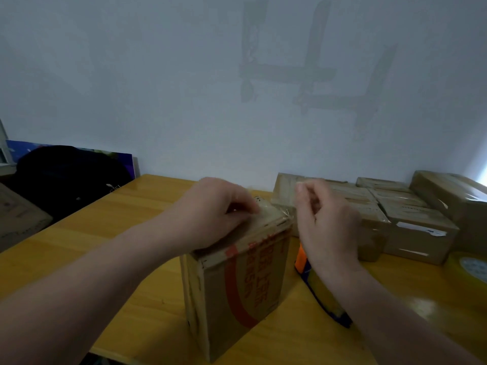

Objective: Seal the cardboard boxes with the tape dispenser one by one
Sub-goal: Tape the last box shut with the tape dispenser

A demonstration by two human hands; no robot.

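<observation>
A tall cardboard box with red print stands upright at the front of the yellow wooden table. My left hand rests on the box's top and presses clear tape down at its far edge. My right hand hovers just right of the box top with fingers curled; whether it pinches the tape's loose end is unclear. The tape dispenser, orange and blue, lies on the table right of the box, partly hidden under my right wrist.
Several taped cardboard boxes are stacked against the wall at the back right. A roll of tape sits at the right edge. A dark bag and another box lie at the left.
</observation>
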